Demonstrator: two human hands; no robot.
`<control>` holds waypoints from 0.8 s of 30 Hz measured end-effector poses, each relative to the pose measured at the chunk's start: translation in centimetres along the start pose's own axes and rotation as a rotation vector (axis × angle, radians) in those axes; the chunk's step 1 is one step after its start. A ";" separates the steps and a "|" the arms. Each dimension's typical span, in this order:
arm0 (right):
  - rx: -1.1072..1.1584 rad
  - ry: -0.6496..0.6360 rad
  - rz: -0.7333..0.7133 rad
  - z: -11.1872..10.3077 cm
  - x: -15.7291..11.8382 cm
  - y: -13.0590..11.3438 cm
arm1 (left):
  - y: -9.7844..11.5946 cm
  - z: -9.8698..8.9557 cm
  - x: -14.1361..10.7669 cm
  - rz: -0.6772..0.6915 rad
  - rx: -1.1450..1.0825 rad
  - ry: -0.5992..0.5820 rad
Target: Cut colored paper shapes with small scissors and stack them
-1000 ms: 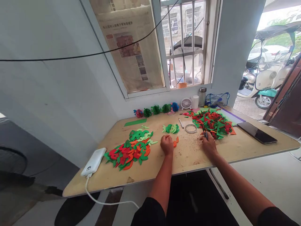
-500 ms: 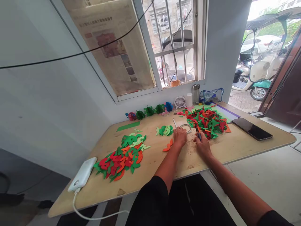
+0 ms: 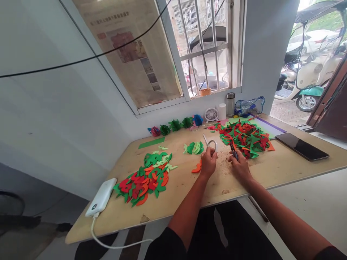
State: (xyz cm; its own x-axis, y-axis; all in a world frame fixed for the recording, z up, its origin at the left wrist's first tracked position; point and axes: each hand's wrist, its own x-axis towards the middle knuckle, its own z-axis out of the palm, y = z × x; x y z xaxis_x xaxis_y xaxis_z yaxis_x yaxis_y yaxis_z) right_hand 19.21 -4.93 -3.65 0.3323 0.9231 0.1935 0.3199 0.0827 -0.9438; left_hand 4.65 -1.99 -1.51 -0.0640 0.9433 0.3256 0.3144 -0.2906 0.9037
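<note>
**Left hand [image 3: 208, 162] shut on thin silvery ring [image 3: 210, 145], right hand [image 3: 240, 168] on small dark-handled scissors [image 3: 233, 151]**

Ring pinched in my fingertips above the wooden tabletop [image 3: 179, 187], mid-frame; light and springy, so rim grip only. Scissors held in my right fingers, tips just beside the red-and-green cutout pile [image 3: 245, 139], upper right. Cutouts are thin and limp: take by an edge.

The head camera sits above and behind the fingers [image 3: 209, 154], facing down past them toward the table [image 3: 179, 202] and window [image 3: 202, 54].
</note>
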 end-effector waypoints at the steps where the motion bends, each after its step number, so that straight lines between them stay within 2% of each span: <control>1: 0.000 -0.011 -0.019 0.0 0.0 -0.2 | -0.1 -0.5 -0.2 0.010 -0.038 -0.066; 3: -0.018 -0.038 -0.058 0.0 0.0 -0.8 | -0.1 -1.6 -0.5 0.041 -0.073 -0.122; 8: -0.015 -0.182 -0.183 0.7 0.8 -4.2 | 0.1 -3.2 -0.2 0.136 -0.057 -0.067; 13: 0.091 -0.243 -0.193 3.1 3.2 -7.3 | 0.2 -3.7 1.0 0.163 -0.141 -0.018; 19: 0.014 -0.246 -0.257 6.0 5.7 -6.5 | -1.0 -4.3 2.2 0.106 -0.216 0.029; 24: -0.030 -0.340 -0.323 6.6 5.7 -5.0 | -1.9 -4.7 2.5 0.053 -0.217 0.084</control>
State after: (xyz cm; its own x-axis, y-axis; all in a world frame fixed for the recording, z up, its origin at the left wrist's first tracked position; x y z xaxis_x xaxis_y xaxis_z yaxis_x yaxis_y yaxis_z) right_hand 13.69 2.42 0.42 -0.0960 0.9229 0.3728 0.3862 0.3798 -0.8406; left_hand -0.58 0.14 -1.08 -0.1343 0.9120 0.3877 0.1088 -0.3753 0.9205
